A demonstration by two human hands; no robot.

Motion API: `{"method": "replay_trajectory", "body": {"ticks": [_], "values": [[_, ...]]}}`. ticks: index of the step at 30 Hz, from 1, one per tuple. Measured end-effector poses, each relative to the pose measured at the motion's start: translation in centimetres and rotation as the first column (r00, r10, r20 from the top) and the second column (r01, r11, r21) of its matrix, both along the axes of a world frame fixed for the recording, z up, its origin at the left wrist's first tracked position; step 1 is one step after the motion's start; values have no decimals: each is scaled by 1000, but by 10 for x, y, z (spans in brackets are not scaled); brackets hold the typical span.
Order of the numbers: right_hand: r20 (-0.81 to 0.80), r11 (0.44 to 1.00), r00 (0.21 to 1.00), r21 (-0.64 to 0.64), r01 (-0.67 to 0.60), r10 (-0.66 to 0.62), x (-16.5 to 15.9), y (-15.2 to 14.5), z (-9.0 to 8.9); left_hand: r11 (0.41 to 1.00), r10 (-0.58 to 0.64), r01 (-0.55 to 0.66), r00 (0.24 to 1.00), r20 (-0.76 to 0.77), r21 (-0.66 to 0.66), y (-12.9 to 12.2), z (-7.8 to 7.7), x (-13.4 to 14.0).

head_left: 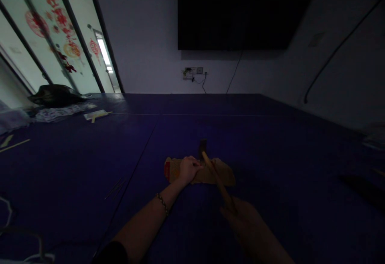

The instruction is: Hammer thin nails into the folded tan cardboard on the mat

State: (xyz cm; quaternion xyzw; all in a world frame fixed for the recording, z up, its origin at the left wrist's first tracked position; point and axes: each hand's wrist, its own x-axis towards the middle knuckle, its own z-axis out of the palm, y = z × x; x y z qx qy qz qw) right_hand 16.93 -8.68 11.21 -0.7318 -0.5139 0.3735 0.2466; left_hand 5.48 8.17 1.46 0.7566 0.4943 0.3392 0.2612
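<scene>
A torn piece of brown cardboard with a red patch at its left end lies flat on the dark blue floor. My left hand rests on it, fingers pinched together near the middle; whatever is between the fingertips is too small and dim to make out. A hammer with a wooden handle slants across the cardboard's right half. My right hand is wrapped round the lower end of that handle. The dark hammer head is just beyond my left fingertips, at the cardboard's far edge; whether it touches anything I cannot tell.
Several thin rods lie on the floor to the left. Farther left are pale strips, a white packet and a black bag. A white tubular frame stands at the lower left. A dark flat object lies at right.
</scene>
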Motion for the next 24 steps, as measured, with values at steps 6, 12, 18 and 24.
{"method": "replay_trajectory", "body": {"ticks": [6, 12, 18, 24], "values": [[5, 999, 1000, 46, 13, -13, -3, 0, -3, 1000, 0, 0, 1000, 14, 1, 2, -3, 1], [-56, 997, 998, 68, 37, -33, 0, -4, -8, 1000, 8, -8, 1000, 5, 0, 4, -6, 2], [9, 998, 1000, 67, 22, -23, -1, -1, -13, 1000, 16, -16, 1000, -13, -4, 2, -4, 3], [-106, 991, 992, 109, 82, -70, 9, -5, -12, 1000, 19, -19, 999, -41, -15, 1, -2, 4]]}}
